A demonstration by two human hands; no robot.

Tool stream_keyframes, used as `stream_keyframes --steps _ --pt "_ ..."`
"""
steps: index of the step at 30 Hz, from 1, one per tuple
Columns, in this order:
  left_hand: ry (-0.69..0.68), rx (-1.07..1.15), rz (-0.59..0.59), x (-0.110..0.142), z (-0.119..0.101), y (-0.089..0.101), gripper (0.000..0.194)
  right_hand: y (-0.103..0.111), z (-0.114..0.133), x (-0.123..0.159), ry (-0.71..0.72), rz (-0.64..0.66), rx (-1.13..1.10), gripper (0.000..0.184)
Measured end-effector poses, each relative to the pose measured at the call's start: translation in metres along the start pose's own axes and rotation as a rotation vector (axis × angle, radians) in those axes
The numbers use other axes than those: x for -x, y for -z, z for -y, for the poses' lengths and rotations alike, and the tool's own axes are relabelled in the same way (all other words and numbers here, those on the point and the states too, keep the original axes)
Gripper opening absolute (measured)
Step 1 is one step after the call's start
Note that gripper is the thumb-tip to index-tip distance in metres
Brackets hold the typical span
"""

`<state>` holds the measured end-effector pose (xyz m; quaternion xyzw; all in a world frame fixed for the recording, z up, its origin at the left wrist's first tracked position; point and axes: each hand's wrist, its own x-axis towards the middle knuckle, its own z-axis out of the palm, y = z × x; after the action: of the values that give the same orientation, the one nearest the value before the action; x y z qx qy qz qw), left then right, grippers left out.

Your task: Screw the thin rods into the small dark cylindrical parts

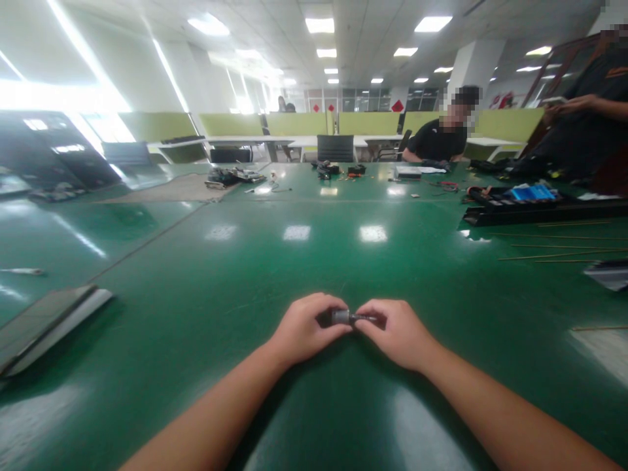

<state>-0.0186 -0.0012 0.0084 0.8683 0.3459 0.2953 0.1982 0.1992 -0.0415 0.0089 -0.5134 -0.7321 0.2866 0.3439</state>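
Note:
My left hand (304, 327) and my right hand (397, 332) meet just above the green table (196, 294), fingers curled in. Between them they pinch a small grey metal cylinder with a thin shaft (349, 317), lying sideways. The left fingers hold its thicker end, the right fingers hold the thin end. Much of the part is hidden by the fingers.
A flat dark panel (44, 324) lies at the near left. Thin wooden sticks (559, 255) and a black tray of parts (530, 206) sit at the right. Tools and cables (338, 171) lie at the far side, where one person sits (439, 137) and another stands (593, 118).

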Motion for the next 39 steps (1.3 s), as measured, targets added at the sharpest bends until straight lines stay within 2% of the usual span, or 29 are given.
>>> stream_keyframes --steps 39 --pt "0.000 -0.010 -0.010 -0.0018 -0.0017 0.0019 0.024 0.0006 -0.0015 0.0000 0.005 -0.008 0.004 0.013"
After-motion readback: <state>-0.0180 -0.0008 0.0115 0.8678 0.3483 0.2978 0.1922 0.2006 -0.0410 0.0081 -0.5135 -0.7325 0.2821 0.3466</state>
